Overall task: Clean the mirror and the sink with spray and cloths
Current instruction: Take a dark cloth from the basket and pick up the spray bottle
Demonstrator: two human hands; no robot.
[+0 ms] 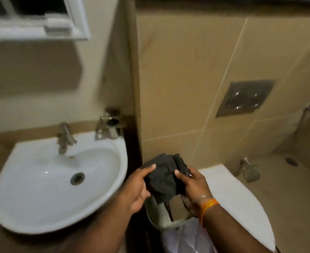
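STAGE: preparation, judged early | CLOTH: dark cloth bunched between both hands, right of sink | LEFT HAND: fingers closed on cloth | RIGHT HAND: fingers closed on cloth | REMAINING: sink appears unwiped; mirror mostly out of frame; spray not visible

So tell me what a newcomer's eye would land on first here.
First, the dark cloth bunched between the left hand and the right hand, low in the middle, above an open bag. Next, the white sink at lower left, with its tap at the back rim. Then the steel flush plate on the tan tiled wall at right.
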